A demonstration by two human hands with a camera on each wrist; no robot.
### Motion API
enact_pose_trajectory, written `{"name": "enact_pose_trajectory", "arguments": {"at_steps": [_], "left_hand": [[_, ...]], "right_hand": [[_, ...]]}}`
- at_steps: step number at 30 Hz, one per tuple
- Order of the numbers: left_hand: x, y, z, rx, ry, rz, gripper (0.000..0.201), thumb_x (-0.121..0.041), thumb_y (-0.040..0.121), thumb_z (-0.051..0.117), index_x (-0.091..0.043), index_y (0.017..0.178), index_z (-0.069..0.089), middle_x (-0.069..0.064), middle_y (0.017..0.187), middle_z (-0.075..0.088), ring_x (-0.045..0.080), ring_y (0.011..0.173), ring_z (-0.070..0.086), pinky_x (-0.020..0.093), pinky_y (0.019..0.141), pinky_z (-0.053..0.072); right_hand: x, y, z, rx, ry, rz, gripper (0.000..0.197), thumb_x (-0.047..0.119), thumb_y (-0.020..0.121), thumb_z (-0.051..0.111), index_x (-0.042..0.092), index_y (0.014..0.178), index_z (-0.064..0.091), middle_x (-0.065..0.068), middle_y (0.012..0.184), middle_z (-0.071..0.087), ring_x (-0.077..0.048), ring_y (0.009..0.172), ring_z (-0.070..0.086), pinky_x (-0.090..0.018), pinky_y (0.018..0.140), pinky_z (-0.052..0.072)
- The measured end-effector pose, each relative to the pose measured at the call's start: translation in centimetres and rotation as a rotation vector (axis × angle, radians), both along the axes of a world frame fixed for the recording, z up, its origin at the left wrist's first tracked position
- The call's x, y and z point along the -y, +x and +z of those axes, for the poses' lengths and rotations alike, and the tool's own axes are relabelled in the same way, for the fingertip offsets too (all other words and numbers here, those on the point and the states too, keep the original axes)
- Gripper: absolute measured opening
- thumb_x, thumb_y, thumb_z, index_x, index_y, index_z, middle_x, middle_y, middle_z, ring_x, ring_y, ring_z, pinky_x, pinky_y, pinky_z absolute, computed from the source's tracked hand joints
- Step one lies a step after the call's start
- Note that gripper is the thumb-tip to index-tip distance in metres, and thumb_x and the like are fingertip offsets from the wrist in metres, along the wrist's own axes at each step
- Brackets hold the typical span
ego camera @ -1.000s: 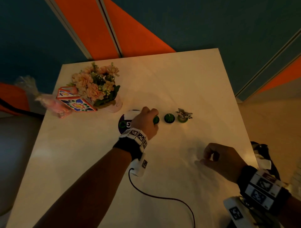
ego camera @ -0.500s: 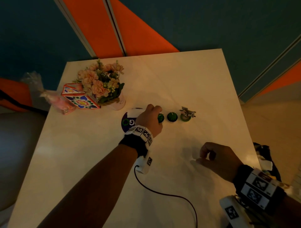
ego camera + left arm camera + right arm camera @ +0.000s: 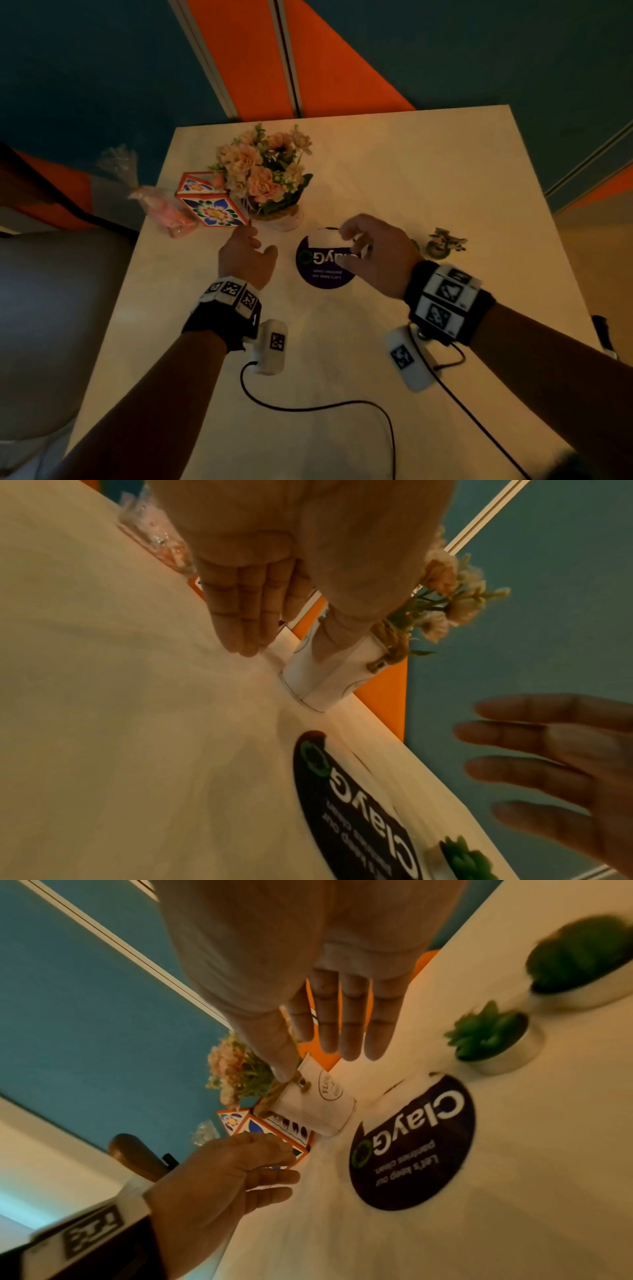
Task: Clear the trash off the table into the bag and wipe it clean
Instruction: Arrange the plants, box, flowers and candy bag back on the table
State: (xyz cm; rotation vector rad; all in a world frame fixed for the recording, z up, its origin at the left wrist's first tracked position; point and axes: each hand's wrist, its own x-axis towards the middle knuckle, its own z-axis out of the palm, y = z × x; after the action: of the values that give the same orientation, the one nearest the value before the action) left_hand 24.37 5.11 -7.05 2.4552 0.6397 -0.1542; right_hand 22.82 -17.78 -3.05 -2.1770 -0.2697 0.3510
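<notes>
We see left hand (image 3: 247,255) and right hand (image 3: 371,251) relaxed, holding nothing, flanking round sticker (image 3: 322,265) on worktop (image 3: 428,178).

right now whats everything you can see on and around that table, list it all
table: one, pale, fills the centre
flower pot: one, pink blooms in white pot, far left
patterned box: one, orange-edged floral, left of flowers
wrapped packet: one, pink in clear wrap, left edge
round sticker: one, dark, centre
small plants: three, green, right of sticker
left hand: open, beside box
right hand: open, above sticker
</notes>
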Motion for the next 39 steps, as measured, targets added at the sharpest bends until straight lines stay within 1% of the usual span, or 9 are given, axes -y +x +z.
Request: {"name": "enact_pose_trajectory", "arguments": {"at_steps": [4, 8, 11, 19, 21, 24, 28, 36, 39], "left_hand": [[-1.3, 0.9, -0.9, 0.034, -0.131, 0.027, 0.055, -0.027, 0.082, 0.071, -0.016, 0.129, 0.045, 0.000, 0.121, 0.061, 0.020, 0.107, 0.061, 0.024, 0.086, 0.040], [-1.6, 1.8, -1.3, 0.064, -0.140, -0.057, 0.062, -0.029, 0.080, 0.072, -0.019, 0.133, 0.042, 0.001, 0.128, 0.058, 0.022, 0.113, 0.059, 0.024, 0.089, 0.039], [-1.5, 2.2, -1.2, 0.082, -0.144, -0.108, 0.075, -0.033, 0.079, 0.073, -0.019, 0.142, 0.034, 0.004, 0.135, 0.055, 0.027, 0.122, 0.053, 0.032, 0.097, 0.040], [-1.6, 3.4, -2.1, 0.144, -0.243, -0.165, 0.094, -0.031, 0.077, 0.074, -0.021, 0.149, 0.015, 0.004, 0.137, 0.053, 0.029, 0.120, 0.054, 0.035, 0.094, 0.044], [-1.6, 3.8, -2.4, 0.138, -0.302, -0.151, 0.091, -0.033, 0.074, 0.074, -0.026, 0.146, 0.019, 0.006, 0.130, 0.058, 0.032, 0.112, 0.059, 0.042, 0.092, 0.051], [-1.9, 4.4, -3.6, 0.120, -0.431, -0.088, 0.087, -0.055, 0.062, 0.069, -0.038, 0.136, 0.028, 0.010, 0.116, 0.064, 0.040, 0.098, 0.064, 0.060, 0.077, 0.054], [-1.8, 4.2, -4.7, 0.124, -0.469, -0.086, 0.078, -0.058, 0.058, 0.070, -0.037, 0.126, 0.039, 0.011, 0.106, 0.067, 0.042, 0.093, 0.065, 0.065, 0.072, 0.053], [0.6, 1.6, -2.4, 0.220, -0.470, -0.183, 0.081, -0.057, 0.057, 0.078, -0.030, 0.126, 0.045, -0.007, 0.115, 0.065, 0.022, 0.100, 0.065, 0.049, 0.077, 0.057], [1.7, 1.1, -1.9, 0.232, -0.478, -0.220, 0.073, -0.042, 0.064, 0.083, -0.023, 0.124, 0.046, -0.016, 0.111, 0.060, 0.010, 0.104, 0.059, 0.033, 0.083, 0.053]], "right_hand": [[-3.4, 2.5, -1.3, -0.082, -0.008, -0.030, 0.055, 0.025, 0.084, 0.069, 0.022, 0.132, 0.044, 0.003, 0.130, 0.048, -0.019, 0.108, 0.054, -0.042, 0.092, 0.050], [-5.7, 3.9, -2.4, -0.111, -0.034, -0.058, 0.072, 0.028, 0.086, 0.067, 0.022, 0.147, 0.028, 0.003, 0.149, 0.037, -0.020, 0.124, 0.049, -0.035, 0.098, 0.047], [-6.9, 4.5, -3.0, -0.137, -0.035, -0.062, 0.083, 0.029, 0.086, 0.067, 0.024, 0.151, 0.016, 0.002, 0.155, 0.028, -0.020, 0.132, 0.044, -0.035, 0.103, 0.044], [-8.6, 5.9, -3.7, -0.170, -0.004, -0.033, 0.102, 0.041, 0.083, 0.069, 0.033, 0.151, -0.006, -0.003, 0.158, 0.025, -0.025, 0.140, 0.035, -0.046, 0.108, 0.040], [-8.7, 6.2, -3.6, -0.163, 0.022, -0.018, 0.102, 0.039, 0.083, 0.070, 0.034, 0.151, -0.006, -0.001, 0.157, 0.028, -0.028, 0.139, 0.037, -0.047, 0.106, 0.041], [-8.7, 6.1, -3.5, -0.140, 0.065, -0.016, 0.096, 0.031, 0.084, 0.069, 0.033, 0.152, 0.001, 0.002, 0.155, 0.031, -0.027, 0.136, 0.041, -0.044, 0.103, 0.042], [-7.9, 5.6, -3.6, -0.118, 0.125, -0.052, 0.091, 0.031, 0.084, 0.070, 0.030, 0.151, 0.008, 0.002, 0.156, 0.028, -0.024, 0.138, 0.039, -0.046, 0.108, 0.039], [-5.2, 4.1, -3.9, -0.121, 0.244, -0.165, 0.074, 0.034, 0.081, 0.073, 0.021, 0.143, 0.034, 0.002, 0.145, 0.044, -0.022, 0.123, 0.052, -0.041, 0.099, 0.049], [-3.5, 3.7, -3.5, -0.100, 0.283, -0.213, 0.068, 0.028, 0.078, 0.076, 0.014, 0.135, 0.044, -0.003, 0.136, 0.052, -0.019, 0.125, 0.052, -0.037, 0.097, 0.051]]}}
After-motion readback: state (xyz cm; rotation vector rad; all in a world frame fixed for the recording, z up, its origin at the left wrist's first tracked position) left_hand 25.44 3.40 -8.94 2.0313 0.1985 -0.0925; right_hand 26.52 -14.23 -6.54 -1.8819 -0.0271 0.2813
